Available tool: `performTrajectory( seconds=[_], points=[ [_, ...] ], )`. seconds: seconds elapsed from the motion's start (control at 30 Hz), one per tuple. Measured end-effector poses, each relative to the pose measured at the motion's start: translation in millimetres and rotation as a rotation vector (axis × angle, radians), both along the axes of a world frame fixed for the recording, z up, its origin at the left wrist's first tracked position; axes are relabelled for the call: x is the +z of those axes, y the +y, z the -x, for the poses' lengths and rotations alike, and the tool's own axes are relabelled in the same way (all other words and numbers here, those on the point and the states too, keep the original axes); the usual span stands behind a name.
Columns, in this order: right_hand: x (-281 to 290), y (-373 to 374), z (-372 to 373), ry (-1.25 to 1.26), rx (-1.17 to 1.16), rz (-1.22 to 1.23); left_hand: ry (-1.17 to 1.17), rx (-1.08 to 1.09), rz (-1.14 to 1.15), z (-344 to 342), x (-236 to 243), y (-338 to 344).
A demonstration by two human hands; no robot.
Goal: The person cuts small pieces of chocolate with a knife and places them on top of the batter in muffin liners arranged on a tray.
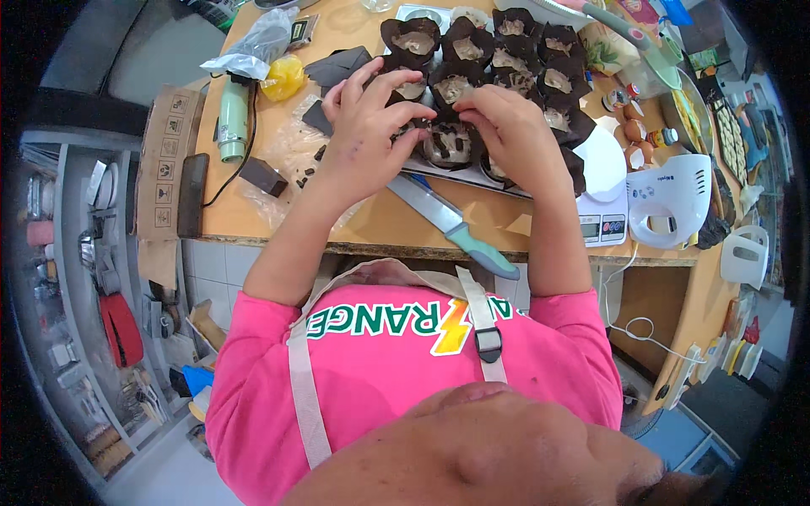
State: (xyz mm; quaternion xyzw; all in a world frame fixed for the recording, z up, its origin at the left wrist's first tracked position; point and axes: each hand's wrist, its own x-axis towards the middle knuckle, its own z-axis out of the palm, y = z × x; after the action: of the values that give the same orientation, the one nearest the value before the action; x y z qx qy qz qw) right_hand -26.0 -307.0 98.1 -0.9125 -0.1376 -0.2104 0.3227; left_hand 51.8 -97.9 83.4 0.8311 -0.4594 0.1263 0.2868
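Observation:
Several cupcakes in dark brown paper liners [462,46] stand in rows on a tray, with pale brown batter or frosting inside. The near cupcake [450,145] has small dark chocolate-like pieces on top. My left hand [369,135] reaches over the tray's near left side, its thumb and forefinger closed about the dark liner edge beside that cupcake, other fingers spread. My right hand [509,131] is on the cupcake's other side, fingertips pinched together over its far edge. Whatever those fingertips hold is too small to make out.
A green-handled knife [460,232] lies by the table's front edge. Left are dark crumbs on plastic wrap [295,152], a dark block [263,177] and a green bottle [234,118]. Right stand a kitchen scale [602,215], hand mixer [672,198], and eggshells [634,131].

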Motion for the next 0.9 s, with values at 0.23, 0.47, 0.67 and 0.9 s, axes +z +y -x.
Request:
performTrajectory(
  seconds=[0.23, 0.47, 0.67, 0.9],
  points=[
    [-1, -2, 0, -0.111, -0.046, 0.181, -0.074, 0.099, 0.112, 0, 3, 52],
    [8, 13, 1, -0.199, -0.040, 0.185, -0.051, 0.311, 0.056, 13, -26, 124],
    [18, 88, 13, 0.069, 0.292, 0.221, 0.056, 0.226, -0.093, 29, -44, 146],
    [-44, 150, -13, 0.133, 0.367, 0.334, 0.062, 0.219, -0.038, 31, -56, 152]
  ],
)
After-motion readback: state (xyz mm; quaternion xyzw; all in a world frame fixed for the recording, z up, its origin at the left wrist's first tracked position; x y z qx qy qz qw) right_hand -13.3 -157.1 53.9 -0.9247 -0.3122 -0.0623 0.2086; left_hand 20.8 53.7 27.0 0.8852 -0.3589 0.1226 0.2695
